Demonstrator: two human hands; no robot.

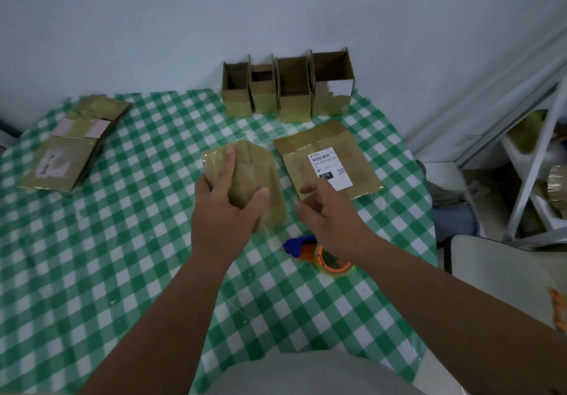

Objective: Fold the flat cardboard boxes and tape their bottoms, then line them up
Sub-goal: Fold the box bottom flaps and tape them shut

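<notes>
A small cardboard box [245, 177] is gripped mid-table by the left hand [224, 210], fingers and thumb wrapped round it, while the right hand [328, 213] is held loosely curled and empty just beside it, above the tape dispenser [319, 255], four folded boxes [288, 88] lined up beyond.

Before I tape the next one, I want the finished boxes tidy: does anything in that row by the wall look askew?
Slightly. The four open boxes touch side by side, but their fronts are uneven: the third box sits nearer than its neighbours, and the rightmost box is bigger, with a torn white label on its front.
</notes>
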